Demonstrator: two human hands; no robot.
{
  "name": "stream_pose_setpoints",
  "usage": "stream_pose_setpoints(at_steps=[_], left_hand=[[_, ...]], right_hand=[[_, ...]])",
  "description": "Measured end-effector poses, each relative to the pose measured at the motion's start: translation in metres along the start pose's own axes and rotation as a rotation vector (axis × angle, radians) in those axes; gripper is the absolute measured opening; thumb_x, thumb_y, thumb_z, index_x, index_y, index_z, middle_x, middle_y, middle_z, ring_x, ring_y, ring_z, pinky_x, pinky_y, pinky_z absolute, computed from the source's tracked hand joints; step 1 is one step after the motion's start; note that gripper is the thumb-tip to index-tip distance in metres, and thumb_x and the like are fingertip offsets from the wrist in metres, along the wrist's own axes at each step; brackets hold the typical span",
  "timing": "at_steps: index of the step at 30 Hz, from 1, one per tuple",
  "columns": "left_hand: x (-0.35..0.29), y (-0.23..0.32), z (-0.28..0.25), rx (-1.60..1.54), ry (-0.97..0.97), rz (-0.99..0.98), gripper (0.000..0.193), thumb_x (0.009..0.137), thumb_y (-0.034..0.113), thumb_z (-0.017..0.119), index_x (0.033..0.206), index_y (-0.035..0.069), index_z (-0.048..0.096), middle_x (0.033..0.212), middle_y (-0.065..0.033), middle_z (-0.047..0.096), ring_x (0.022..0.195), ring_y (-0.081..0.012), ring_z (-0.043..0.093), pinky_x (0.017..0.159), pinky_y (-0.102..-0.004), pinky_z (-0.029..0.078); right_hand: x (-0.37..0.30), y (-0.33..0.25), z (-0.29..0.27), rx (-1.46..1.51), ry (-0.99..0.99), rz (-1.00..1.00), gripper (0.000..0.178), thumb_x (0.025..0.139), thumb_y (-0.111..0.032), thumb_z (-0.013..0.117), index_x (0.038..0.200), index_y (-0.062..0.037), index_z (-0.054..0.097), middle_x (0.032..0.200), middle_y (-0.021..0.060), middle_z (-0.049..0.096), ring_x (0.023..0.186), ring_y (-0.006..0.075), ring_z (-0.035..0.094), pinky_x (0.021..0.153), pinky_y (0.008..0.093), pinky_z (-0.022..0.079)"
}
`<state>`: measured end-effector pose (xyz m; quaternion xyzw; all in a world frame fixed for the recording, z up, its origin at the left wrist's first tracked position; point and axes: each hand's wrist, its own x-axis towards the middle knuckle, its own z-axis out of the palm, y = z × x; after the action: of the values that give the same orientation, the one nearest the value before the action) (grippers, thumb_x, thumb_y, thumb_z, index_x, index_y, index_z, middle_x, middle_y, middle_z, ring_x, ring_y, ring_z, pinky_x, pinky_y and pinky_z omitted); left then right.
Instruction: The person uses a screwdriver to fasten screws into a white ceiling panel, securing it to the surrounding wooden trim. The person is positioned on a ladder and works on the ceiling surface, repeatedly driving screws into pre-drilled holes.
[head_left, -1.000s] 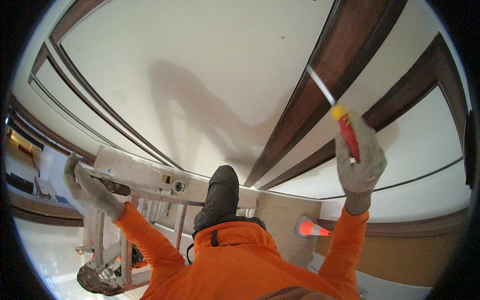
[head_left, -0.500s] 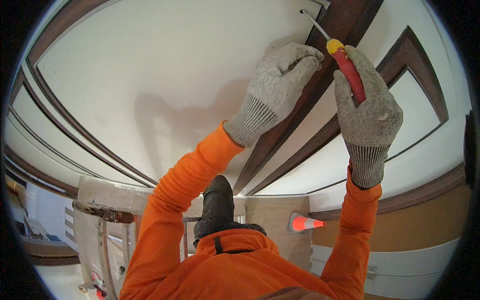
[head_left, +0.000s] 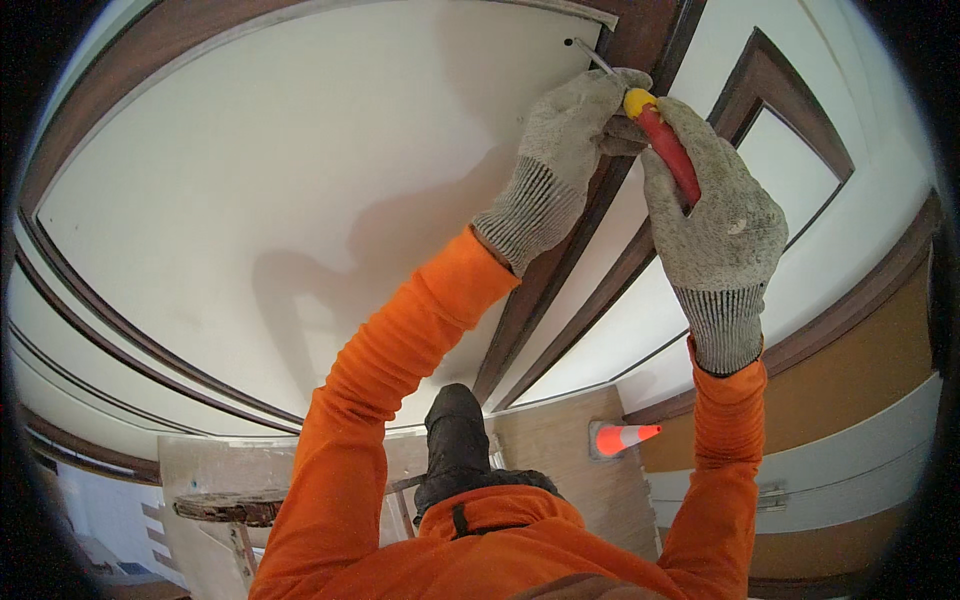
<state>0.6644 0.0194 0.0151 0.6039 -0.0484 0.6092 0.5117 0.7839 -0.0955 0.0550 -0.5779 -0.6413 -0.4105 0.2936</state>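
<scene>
Both my hands wear grey knit gloves. My right hand wraps round the red handle of a screwdriver with a yellow collar. Its metal shaft points up and to the left, the tip close beside a small dark hole in a white panel. Whether the tip touches the panel I cannot tell. My left hand is closed at the shaft, just ahead of the yellow collar; its fingers partly cover the metal. Dark brown trim borders the panel and runs behind both hands.
An orange and white traffic cone stands on the floor below, to the right of my dark boot. At lower left is a worn wooden piece on legs. A smaller brown frame is at upper right.
My left hand has moved up to the screwdriver's shaft. The right hand and the screwdriver appear further left as the whole view has shifted, and the tip remains by the hole.
</scene>
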Motion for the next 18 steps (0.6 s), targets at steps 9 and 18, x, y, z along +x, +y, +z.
stream_pose_setpoints(at_steps=[9,18], left_hand=[[-0.007,0.003,-0.011,-0.195,-0.05,-0.099,0.032,0.107,0.02,0.051,0.13,0.001,0.061,0.122,-0.0101,0.066,0.112,-0.0219,0.065,0.1,-0.0344,0.055],[-0.002,-0.013,-0.014,0.034,-0.039,0.252,0.024,0.101,0.009,0.058,0.124,0.003,0.063,0.115,-0.0109,0.068,0.109,-0.022,0.067,0.094,-0.0347,0.057]], right_hand=[[-0.004,-0.02,-0.006,-0.126,0.023,-0.031,0.043,0.095,-0.037,0.071,0.132,-0.017,0.067,0.106,0.0112,0.077,0.084,0.0219,0.078,0.07,0.0344,0.063],[0.007,-0.025,-0.012,-0.46,-0.049,-0.249,0.047,0.098,-0.035,0.067,0.142,-0.0208,0.058,0.097,0.0078,0.072,0.07,0.018,0.073,0.059,0.0333,0.061]])
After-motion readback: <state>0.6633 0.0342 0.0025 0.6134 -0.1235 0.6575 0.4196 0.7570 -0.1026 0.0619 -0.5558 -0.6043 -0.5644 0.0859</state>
